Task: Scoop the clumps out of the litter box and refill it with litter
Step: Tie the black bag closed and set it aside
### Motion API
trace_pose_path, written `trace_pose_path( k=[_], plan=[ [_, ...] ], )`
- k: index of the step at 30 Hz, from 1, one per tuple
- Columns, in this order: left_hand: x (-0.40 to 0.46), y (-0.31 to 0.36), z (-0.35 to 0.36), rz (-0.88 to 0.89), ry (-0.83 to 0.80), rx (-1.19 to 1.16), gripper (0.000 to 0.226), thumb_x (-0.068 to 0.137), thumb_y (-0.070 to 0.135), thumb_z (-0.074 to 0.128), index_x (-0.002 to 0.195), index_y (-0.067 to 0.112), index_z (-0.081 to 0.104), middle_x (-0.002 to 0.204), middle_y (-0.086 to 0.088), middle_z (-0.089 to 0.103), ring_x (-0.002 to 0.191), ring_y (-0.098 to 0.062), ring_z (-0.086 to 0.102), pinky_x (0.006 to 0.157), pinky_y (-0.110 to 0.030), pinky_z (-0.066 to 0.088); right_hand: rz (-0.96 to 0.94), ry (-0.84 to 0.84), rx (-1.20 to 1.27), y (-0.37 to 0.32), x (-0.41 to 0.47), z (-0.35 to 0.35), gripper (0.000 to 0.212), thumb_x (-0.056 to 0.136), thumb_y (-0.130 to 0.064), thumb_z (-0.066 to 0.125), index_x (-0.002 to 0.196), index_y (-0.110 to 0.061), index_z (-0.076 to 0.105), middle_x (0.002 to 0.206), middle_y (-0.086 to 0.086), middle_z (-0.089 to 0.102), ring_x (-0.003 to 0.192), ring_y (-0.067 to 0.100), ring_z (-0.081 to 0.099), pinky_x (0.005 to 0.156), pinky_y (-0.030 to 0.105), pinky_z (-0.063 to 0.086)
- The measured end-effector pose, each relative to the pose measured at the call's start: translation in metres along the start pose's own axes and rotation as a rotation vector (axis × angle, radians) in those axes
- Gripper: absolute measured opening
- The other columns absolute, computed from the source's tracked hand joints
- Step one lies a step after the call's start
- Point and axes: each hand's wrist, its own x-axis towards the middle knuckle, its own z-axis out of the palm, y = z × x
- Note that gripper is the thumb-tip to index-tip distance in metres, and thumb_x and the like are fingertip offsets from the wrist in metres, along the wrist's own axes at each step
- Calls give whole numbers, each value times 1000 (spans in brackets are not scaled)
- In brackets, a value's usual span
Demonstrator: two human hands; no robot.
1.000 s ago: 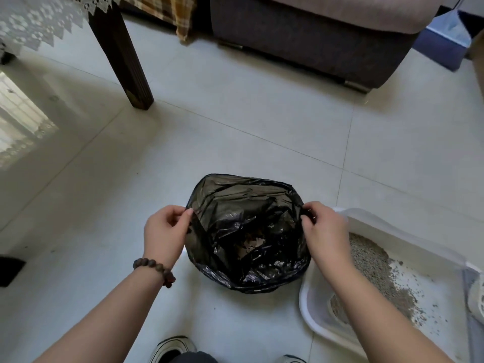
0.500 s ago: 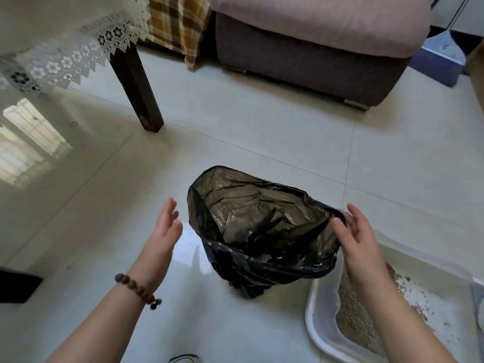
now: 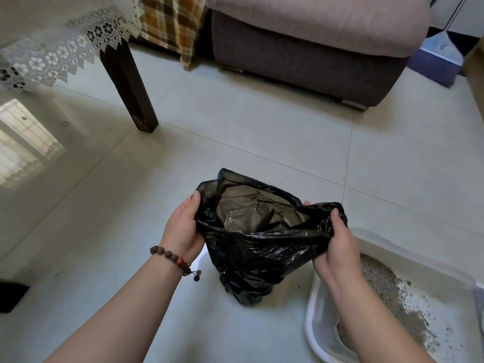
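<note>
A black plastic bag (image 3: 262,247) stands on the tiled floor in front of me, mouth open upward. My left hand (image 3: 183,226) grips the bag's left rim, thumb on the outside. My right hand (image 3: 337,244) grips the right rim, with the plastic bunched under its fingers. A white litter box (image 3: 314,328) sits at the lower right, partly behind my right forearm. Grey litter (image 3: 392,292) lies thinly across its floor. No scoop is in view.
A dark wooden table leg (image 3: 131,85) with a lace cloth stands at the upper left. A brown sofa (image 3: 309,56) runs along the back. A blue box (image 3: 434,61) sits at the far right. A dark object (image 3: 10,297) lies at the left edge.
Both hands let go of the bag half a second ago and have taken its rim again. The bag's mouth is now pulled narrower and lifted slightly.
</note>
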Motion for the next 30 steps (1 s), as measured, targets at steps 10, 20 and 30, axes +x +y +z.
trace_pose_path(
  k=[10,20,30],
  plan=[
    [-17,-6,9,65,-103,344,37,71,46,72,92,18,58,73,2,57,70,-16,55,68,-28,46,-140,-96,-628,30,-14,15,37,96,-39,48,76,-11,60,65,-1,60,63,14,57,64,25,44],
    [-12,-22,-20,-107,161,37,34,103,34,32,97,9,55,72,-16,69,84,-32,72,80,-46,52,-133,-113,-1108,43,-11,-12,41,94,-43,48,75,-9,61,75,4,67,73,15,60,63,24,42],
    [2,-29,-39,-68,284,5,49,96,56,30,117,17,52,73,-3,53,61,-13,52,64,-31,48,-47,41,-871,54,7,-36,30,96,-39,48,82,-22,69,93,1,70,95,24,64,87,40,48]
  ],
)
